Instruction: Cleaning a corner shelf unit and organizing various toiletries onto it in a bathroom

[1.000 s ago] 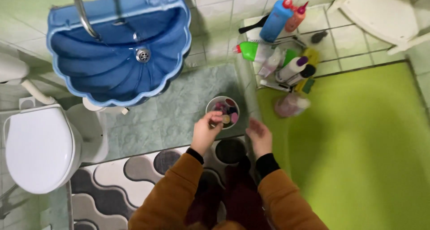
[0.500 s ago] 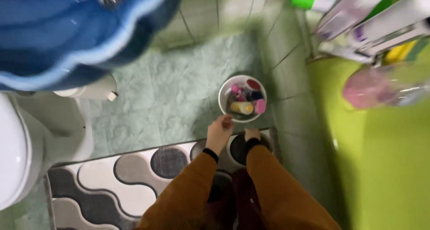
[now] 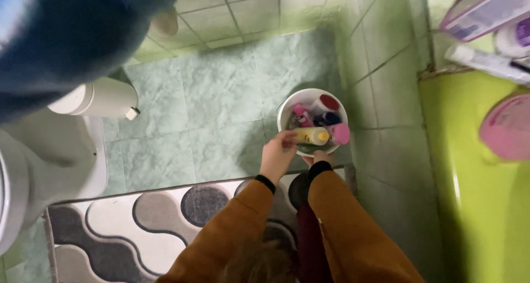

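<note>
Covering the bathroom floor (image 3: 221, 95) were glossy pale-green marbled tiles, with a wavy grey-and-white mat (image 3: 138, 222) beside a lime-green tub (image 3: 486, 206). A round white plastic bucket (image 3: 287, 109) of bottles stood on the tiles by the tub's tiled side. The left hand (image 3: 277, 155) curled its fingers over the near rim. The right hand (image 3: 319, 157) lay mostly hidden under the bucket, its grip unclear.

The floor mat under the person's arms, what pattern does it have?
The floor mat shows wavy interlocking blobs in grey, dark grey and white with dark outlines, seen in the head view.
</note>
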